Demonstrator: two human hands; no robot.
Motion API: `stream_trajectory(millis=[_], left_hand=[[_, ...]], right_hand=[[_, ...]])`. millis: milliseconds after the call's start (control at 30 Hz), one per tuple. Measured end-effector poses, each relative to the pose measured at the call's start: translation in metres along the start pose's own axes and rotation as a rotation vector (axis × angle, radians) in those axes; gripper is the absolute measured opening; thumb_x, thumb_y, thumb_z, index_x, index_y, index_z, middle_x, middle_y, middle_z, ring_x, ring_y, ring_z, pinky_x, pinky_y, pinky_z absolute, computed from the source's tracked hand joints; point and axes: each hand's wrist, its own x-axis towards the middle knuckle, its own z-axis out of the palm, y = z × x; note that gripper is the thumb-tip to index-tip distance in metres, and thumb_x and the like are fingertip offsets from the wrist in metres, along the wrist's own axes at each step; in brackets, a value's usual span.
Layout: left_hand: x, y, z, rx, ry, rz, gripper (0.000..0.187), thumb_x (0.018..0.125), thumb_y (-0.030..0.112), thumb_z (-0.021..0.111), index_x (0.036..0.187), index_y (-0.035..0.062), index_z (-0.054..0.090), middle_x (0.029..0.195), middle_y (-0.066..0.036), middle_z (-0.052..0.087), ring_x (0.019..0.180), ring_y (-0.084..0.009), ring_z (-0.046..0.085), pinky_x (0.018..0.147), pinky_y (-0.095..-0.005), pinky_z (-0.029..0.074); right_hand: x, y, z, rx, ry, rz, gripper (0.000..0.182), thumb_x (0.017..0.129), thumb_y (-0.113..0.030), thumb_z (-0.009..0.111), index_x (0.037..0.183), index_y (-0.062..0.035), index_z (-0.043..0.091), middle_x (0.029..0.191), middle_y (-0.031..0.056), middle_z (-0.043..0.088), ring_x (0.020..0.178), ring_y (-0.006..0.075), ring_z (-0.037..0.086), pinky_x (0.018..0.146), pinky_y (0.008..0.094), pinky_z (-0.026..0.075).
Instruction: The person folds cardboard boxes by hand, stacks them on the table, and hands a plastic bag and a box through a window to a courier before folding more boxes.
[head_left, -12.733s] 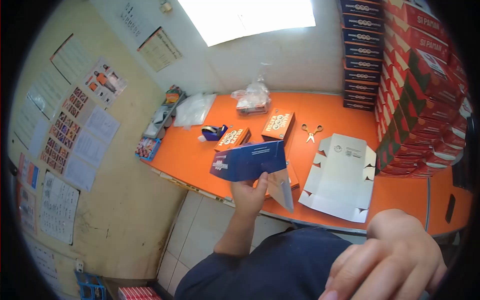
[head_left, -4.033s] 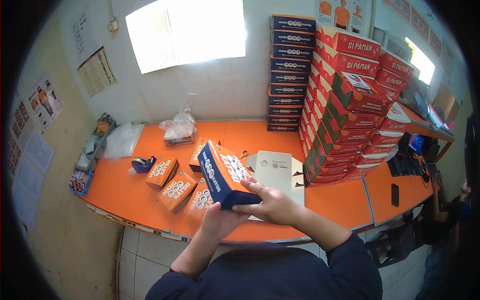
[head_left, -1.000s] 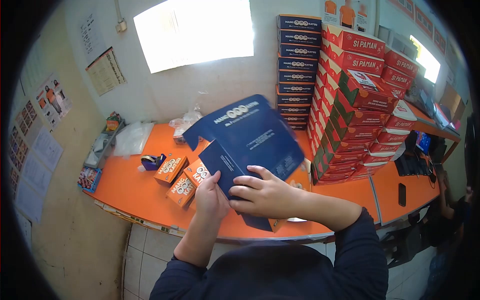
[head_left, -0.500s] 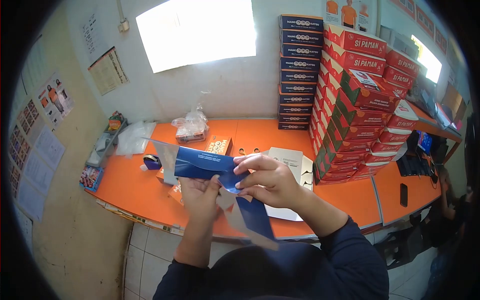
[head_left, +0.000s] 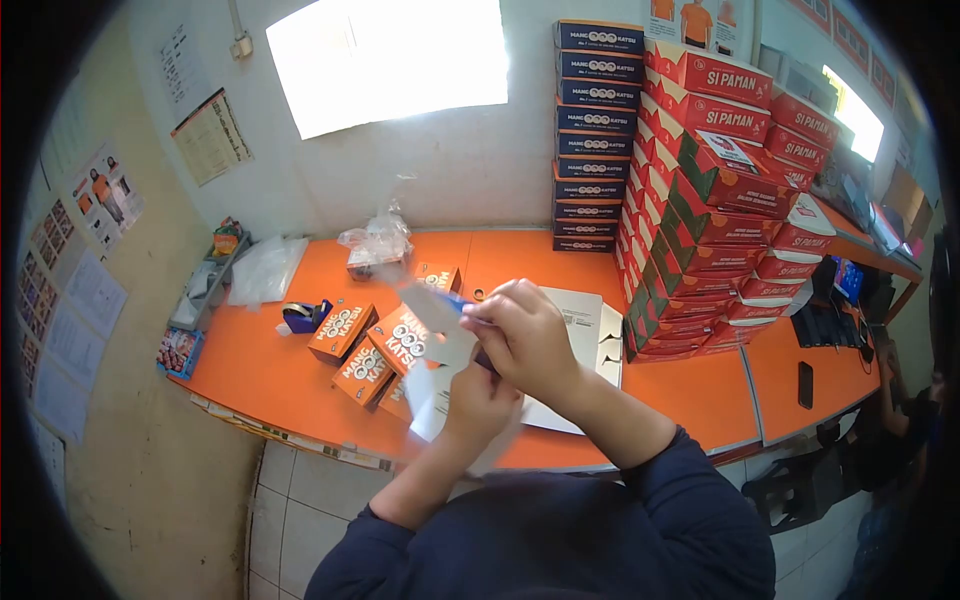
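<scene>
A blue and white cardboard piece, smeared by motion, is in both hands over the middle of the orange table. My right hand pinches its blue upper edge. Just below and to the left, my left hand has its fingers closed on a dark blue part of the same piece. Much of the cardboard is hidden behind the hands. Flat white cardboard lies on the table behind my right forearm. Several small orange boxes sit left of the hands.
Tall stacks of red boxes and navy boxes stand at the back right. A tape dispenser, plastic bags and a grey tray are on the left. A phone lies right. Part of a person shows far right.
The cardboard has turned, its printed blue panel no longer facing the camera. My left hand has moved right, close under my right hand. More orange boxes are now visible.
</scene>
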Motion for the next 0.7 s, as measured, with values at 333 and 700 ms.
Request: stream_trajectory(millis=[333,700], left_hand=[[0.005,-0.022,-0.013,0.204,0.002,-0.056,0.020,0.083,0.004,0.051,0.101,-0.0038,0.048,0.071,-0.010,0.059,0.068,-0.0179,0.062,0.056,-0.0304,0.047],[0.007,-0.003,-0.020,0.695,-0.289,0.127,0.015,0.080,0.012,0.055,0.070,0.0032,0.062,0.075,-0.016,0.064,0.071,-0.0315,0.061,0.075,-0.0395,0.051]], right_hand=[[-0.022,0.001,0.002,0.071,-0.380,0.362,0.013,0.075,-0.012,0.069,0.083,-0.0033,0.065,0.094,0.0123,0.064,0.089,0.0258,0.063,0.077,0.0337,0.051],[-0.008,0.051,-0.008,0.418,-0.323,0.475,0.052,0.080,-0.035,0.066,0.125,-0.0128,0.052,0.125,0.0199,0.048,0.112,0.0301,0.051,0.093,0.0387,0.042]])
